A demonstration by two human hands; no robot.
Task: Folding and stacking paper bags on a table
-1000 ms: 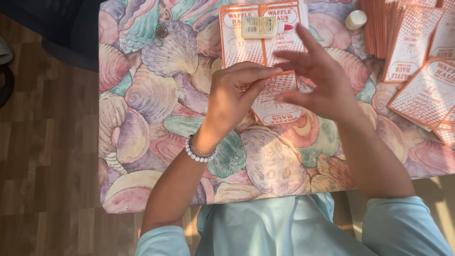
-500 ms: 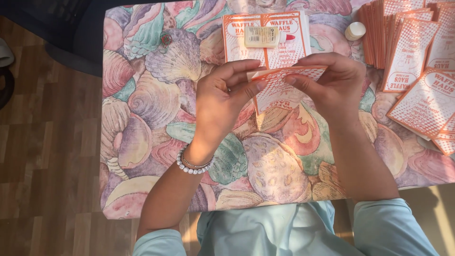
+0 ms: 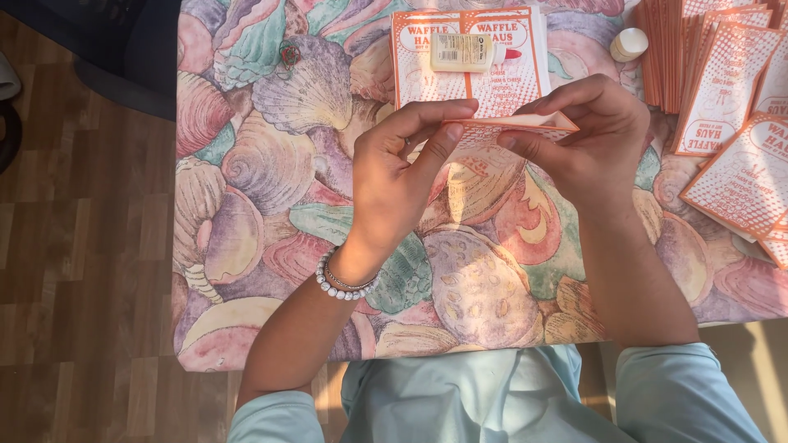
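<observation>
A beaded bracelet [image 3: 343,285] is worn on the left wrist, and the left hand [image 3: 396,176] is closed with thumb and fingers pinched on the left end of a folded orange-and-white card [image 3: 513,125], held just above the shell-patterned table [image 3: 271,164]. The card's right end is gripped by the right hand [image 3: 587,139]. Behind the card, a glue bottle [image 3: 468,52] is laid on a flat sheet [image 3: 509,86], with its cap [image 3: 629,43] and a card stack [image 3: 722,74] farther right.
</observation>
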